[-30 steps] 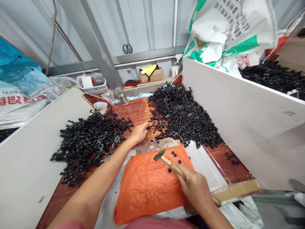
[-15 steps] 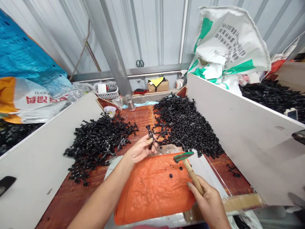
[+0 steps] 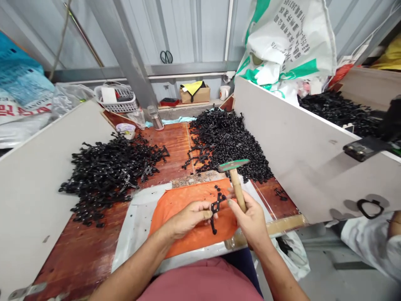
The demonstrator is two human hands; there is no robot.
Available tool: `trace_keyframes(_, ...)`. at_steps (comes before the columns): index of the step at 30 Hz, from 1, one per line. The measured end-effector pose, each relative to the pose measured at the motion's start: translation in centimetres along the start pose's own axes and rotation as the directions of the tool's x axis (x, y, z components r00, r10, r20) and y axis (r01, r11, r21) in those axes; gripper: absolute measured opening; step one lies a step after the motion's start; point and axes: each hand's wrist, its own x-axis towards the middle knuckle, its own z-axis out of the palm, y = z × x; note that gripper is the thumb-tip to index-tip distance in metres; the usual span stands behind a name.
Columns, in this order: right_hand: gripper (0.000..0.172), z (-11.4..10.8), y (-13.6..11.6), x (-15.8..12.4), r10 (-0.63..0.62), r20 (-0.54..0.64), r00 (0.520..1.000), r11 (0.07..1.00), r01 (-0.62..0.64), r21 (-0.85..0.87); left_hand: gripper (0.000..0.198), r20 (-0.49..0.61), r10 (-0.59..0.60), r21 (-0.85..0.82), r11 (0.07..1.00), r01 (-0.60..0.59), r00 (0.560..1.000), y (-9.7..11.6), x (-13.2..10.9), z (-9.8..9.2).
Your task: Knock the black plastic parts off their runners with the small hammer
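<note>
My left hand [image 3: 196,215] is closed, pinching a black jointed plastic piece [image 3: 215,207] with pale rivet dots above the orange sheet [image 3: 184,196]. The piece's arms cross, and one end hangs down. In my right hand [image 3: 252,217], a hammer [image 3: 238,190] is gripped by its wooden handle, its green-edged metal head pointing up and away. My right thumb and fingertips come close to the piece's upper right end; whether they touch it I cannot tell. A small black round part [image 3: 216,187] shows just above the piece.
A heap of black jointed pieces [image 3: 106,175] lies at left, and a larger heap of black parts [image 3: 233,142] at right. Grey boards [image 3: 282,138] wall both sides. At the back are a white basket [image 3: 115,98], a clear bottle [image 3: 156,118] and a mug [image 3: 224,93]. Someone's sleeve [image 3: 369,242] shows at right.
My left hand has drawn the black piece back from the right heap, over the orange sheet. My right hand and hammer have come nearer to it. The view has shifted.
</note>
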Motion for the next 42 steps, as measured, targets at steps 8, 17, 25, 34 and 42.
trace_keyframes(8, 0.017, 1.9, 3.4, -2.0, 0.117, 0.229, 0.966, 0.993, -0.108, -0.054, 0.009, -0.129, 0.161, 0.479, 0.874, -0.080, 0.979, -1.4, -1.6, 0.5)
trace_keyframes(17, 0.030, 1.9, 2.7, -2.2, 0.261, 0.084, 0.962, 0.954, -0.271, 0.131, 0.051, -0.543, 0.308, 0.458, 0.888, -0.032, 0.781, -2.7, -3.0, -0.5)
trace_keyframes(25, 0.033, 3.2, 3.6, -4.5, 0.274, 0.102, 0.956, 0.939, -0.289, 0.188, 0.042, -0.416, 0.070, -0.004, 0.997, -0.079, 0.906, -3.6, -1.5, 0.8)
trace_keyframes(34, 0.028, 2.2, 5.3, -5.8, 0.231, 0.178, 0.956, 0.955, -0.258, 0.148, 0.040, -0.412, 0.108, 0.294, 0.956, 0.020, 0.905, -2.5, -2.0, 0.0)
trace_keyframes(42, 0.038, -3.7, 7.7, -9.0, 0.227, 0.173, 0.959, 0.915, -0.149, -0.374, 0.032, -0.237, 0.133, 0.772, 0.628, 0.103, 0.962, -0.9, -0.9, -3.1)
